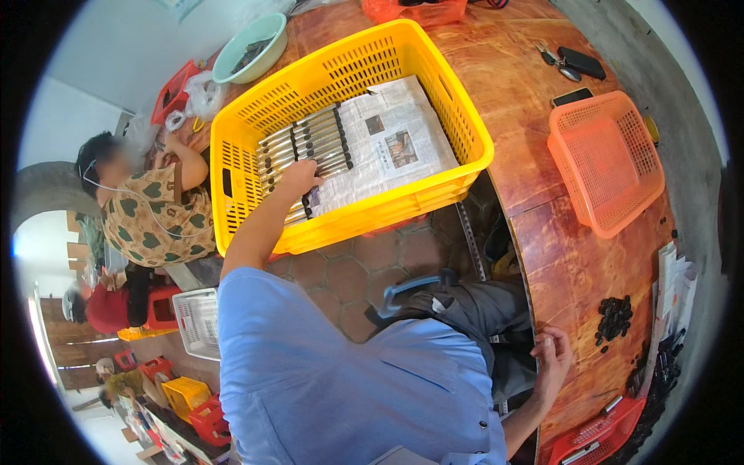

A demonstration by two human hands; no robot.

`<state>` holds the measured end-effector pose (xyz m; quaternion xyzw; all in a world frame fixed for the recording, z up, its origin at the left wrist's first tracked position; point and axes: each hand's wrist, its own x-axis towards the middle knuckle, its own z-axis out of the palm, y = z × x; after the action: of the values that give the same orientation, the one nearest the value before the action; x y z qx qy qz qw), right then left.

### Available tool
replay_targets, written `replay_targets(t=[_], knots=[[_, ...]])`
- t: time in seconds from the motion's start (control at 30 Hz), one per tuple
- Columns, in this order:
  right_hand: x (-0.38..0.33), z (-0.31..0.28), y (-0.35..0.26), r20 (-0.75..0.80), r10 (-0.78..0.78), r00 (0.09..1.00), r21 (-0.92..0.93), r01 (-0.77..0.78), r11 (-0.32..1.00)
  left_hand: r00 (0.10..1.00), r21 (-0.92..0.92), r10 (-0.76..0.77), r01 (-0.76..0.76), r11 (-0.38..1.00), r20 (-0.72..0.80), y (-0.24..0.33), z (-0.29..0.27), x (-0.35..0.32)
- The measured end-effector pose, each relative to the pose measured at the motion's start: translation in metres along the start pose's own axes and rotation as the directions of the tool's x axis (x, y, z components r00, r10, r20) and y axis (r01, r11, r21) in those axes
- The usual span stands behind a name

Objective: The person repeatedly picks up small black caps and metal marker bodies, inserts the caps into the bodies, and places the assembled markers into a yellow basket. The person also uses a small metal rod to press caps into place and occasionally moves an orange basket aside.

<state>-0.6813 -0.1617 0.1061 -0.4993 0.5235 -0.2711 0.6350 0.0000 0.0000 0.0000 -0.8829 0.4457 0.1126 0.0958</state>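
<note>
My left hand (299, 178) reaches into a large yellow plastic crate (349, 226), its fingers closed and pointing down over rows of silvery tubes with black ends (322, 130). What the fingertips hold, if anything, is hidden. Beside the tubes, printed newspaper (407, 128) covers the rest of the layer. At the table's edge, my right hand (552, 355) rests with fingers loosely bent and somewhat apart; nothing shows in it. Small black round pieces (614, 316) lie in a heap on the wooden table (566, 271), a little beyond that hand.
An orange basket (608, 163) stands on the table at right, near a phone (572, 98) and keys (549, 56). A red basket (604, 434) with a few tubes is at lower right. A green basin (252, 48) stands behind the crate. A co-worker (155, 201) sits at left.
</note>
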Motion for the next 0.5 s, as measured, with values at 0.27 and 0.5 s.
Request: replay_targets(t=[0.27,0.5], knots=[[-0.01,-0.003,-0.002,-0.034,0.001,0.999,0.014,-0.001,1.0,0.996,-0.003,0.033,-0.033,0.999,0.083,-0.003,-0.009,-0.011],[-0.013,-0.003,-0.002,-0.024,0.023,0.999,0.009,-0.023,1.0,0.951,-0.25,-0.157,0.089,0.964,-0.265,-0.013,-0.057,-0.002]])
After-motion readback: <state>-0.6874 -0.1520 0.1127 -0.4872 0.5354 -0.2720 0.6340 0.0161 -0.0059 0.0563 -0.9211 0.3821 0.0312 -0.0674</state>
